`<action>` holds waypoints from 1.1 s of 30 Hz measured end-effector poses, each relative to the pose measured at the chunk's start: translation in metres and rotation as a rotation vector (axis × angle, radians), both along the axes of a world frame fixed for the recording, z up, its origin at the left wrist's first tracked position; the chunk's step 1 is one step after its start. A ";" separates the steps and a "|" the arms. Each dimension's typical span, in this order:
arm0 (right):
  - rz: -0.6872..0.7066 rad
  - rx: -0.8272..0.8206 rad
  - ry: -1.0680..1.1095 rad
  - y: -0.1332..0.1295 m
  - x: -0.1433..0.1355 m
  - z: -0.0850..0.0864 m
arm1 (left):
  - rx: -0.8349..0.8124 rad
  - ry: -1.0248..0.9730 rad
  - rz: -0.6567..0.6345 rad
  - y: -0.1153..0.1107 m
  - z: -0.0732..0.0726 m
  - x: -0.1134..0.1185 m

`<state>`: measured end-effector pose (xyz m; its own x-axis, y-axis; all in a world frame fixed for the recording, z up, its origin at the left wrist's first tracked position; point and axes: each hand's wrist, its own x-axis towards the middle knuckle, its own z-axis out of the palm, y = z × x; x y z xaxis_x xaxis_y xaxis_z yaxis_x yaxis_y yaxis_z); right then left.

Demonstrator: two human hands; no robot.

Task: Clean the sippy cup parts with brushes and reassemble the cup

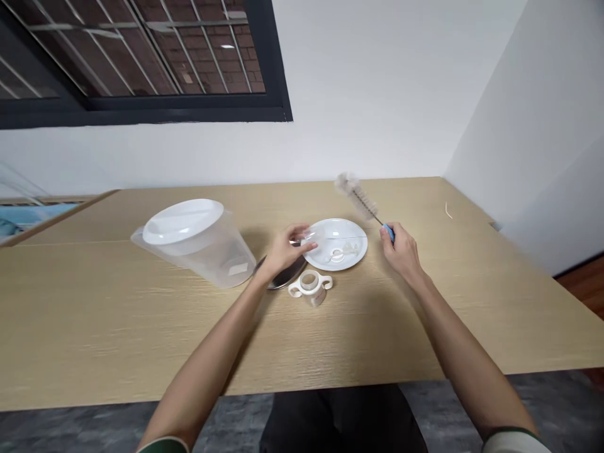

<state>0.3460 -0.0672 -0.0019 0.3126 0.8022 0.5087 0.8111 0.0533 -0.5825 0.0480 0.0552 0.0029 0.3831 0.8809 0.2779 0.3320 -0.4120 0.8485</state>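
My left hand [285, 250] is closed round a small clear cup [314, 235], held over the left edge of a white plate [336, 264]. Small white and clear parts [349, 249] lie in the plate. In my right hand [401, 249], to the right of the plate, is the blue handle of a bottle brush [362, 200]; its bristles point up and to the left. A white two-handled bottle piece [310, 284] stands upright just in front of the plate. Beneath my left hand a dark round tray [285, 277] is partly hidden.
A translucent pitcher [212, 251] with a white lid stands on the wooden table [141, 340], left of my left hand. Behind the table are a wall and a barred window. A thin white strip [448, 210] lies at the back right.
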 end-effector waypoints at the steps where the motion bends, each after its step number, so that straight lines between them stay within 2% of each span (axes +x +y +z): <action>1: 0.051 0.013 -0.021 -0.002 -0.005 -0.001 | -0.040 -0.105 0.036 -0.007 -0.004 -0.006; 4: 0.174 0.016 -0.074 -0.007 -0.023 -0.006 | -0.121 -0.319 0.112 -0.023 -0.014 -0.016; 9: 0.339 0.068 -0.212 -0.013 -0.043 -0.012 | -0.112 -0.433 0.177 -0.033 -0.020 -0.015; 11: 0.296 0.056 -0.255 -0.012 -0.043 -0.013 | -0.119 -0.491 0.186 -0.035 -0.019 -0.013; 15: 0.114 0.031 -0.245 -0.010 -0.035 -0.010 | -0.225 -0.582 0.153 -0.039 -0.017 -0.011; 17: 0.135 0.050 -0.216 -0.012 -0.037 -0.008 | -0.288 -0.585 0.119 -0.040 -0.015 -0.010; 22: 0.303 0.065 -0.245 -0.016 -0.049 -0.007 | -0.454 -0.665 0.027 -0.045 -0.009 -0.009; 28: 0.219 0.058 -0.198 -0.016 -0.048 -0.005 | -0.532 -0.676 0.029 -0.048 -0.007 -0.006; 33: 0.272 0.010 -0.277 -0.019 -0.052 -0.001 | -0.499 -0.682 0.049 -0.045 -0.010 -0.007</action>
<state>0.2936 -0.0867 -0.0032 -0.0612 0.8316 0.5520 0.8932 0.2924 -0.3414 0.0408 0.0099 -0.0073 0.2306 0.9730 0.0081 -0.3112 0.0659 0.9481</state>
